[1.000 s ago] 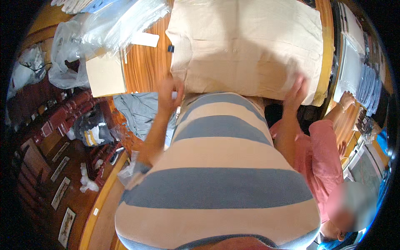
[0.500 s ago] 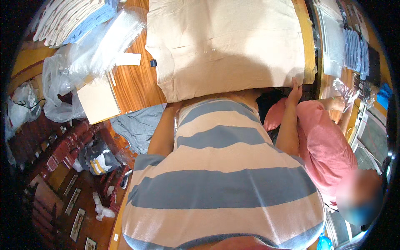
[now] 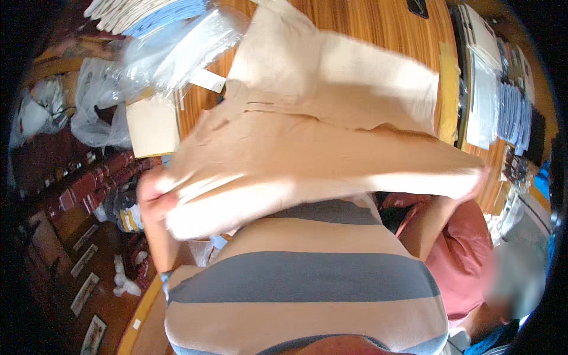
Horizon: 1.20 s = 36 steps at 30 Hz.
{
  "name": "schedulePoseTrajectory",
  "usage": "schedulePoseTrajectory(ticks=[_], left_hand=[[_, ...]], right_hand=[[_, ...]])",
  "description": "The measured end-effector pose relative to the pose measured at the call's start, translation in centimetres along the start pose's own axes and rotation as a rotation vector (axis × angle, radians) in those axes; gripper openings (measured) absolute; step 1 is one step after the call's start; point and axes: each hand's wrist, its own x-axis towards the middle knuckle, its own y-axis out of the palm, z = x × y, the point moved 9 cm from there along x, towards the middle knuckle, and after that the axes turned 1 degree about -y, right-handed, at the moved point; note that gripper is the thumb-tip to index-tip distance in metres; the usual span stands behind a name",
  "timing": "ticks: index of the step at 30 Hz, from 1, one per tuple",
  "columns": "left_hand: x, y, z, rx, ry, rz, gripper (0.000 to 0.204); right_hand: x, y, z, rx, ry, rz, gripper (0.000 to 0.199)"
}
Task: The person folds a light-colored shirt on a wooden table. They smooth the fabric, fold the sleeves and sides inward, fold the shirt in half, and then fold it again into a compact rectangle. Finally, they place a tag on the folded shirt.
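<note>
A beige garment (image 3: 331, 142), its exact kind unclear, is stretched between my two hands across the front of a wood-grain table (image 3: 373, 23). Its near part is lifted and folded over, in front of my striped shirt, while its far part lies on the tabletop. My left hand (image 3: 157, 195) closes on the near left corner, slightly blurred. At the opposite corner, my right hand (image 3: 475, 182) grips the cloth; motion smears it and the fabric partly covers its fingers.
Clear plastic bags (image 3: 183, 47) and a cream board (image 3: 152, 125) lie to the left, below a stack of folded clothes (image 3: 163, 18). A person in a pink top (image 3: 467, 254) sits close on my right. Folded blue clothes (image 3: 512, 118) stand at far right.
The garment lay spread flat on the table; now its near edge is raised and pulled toward me. My left hand has moved out to the left, my right hand outward to the right.
</note>
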Motion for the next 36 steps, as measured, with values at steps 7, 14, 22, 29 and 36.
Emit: schedulePoseTrajectory(ticks=[7,14,22,29,36], left_hand=[[17.4,-7.8,-10.9,-0.165,0.207,-0.662,0.046],[38.7,-6.4,3.6,-0.025,-0.071,-0.531,0.042],[8.4,9.9,15.3,0.740,-0.131,-0.709,0.043],[7.5,12.0,16.7,0.601,-0.754,-0.587,0.043],[6.9,10.2,19.2,-0.444,-0.437,-0.481,0.034]], right_hand=[[14.4,21.7,5.7,0.284,0.032,-0.069,0.042],[16.6,27.8,-9.6,-0.307,-0.083,0.300,0.034],[3.7,15.9,-12.1,-1.122,-0.376,0.358,0.047],[5.5,16.5,-10.8,-1.395,0.130,0.406,0.058],[4.0,14.7,-11.5,-0.590,0.429,0.468,0.040]])
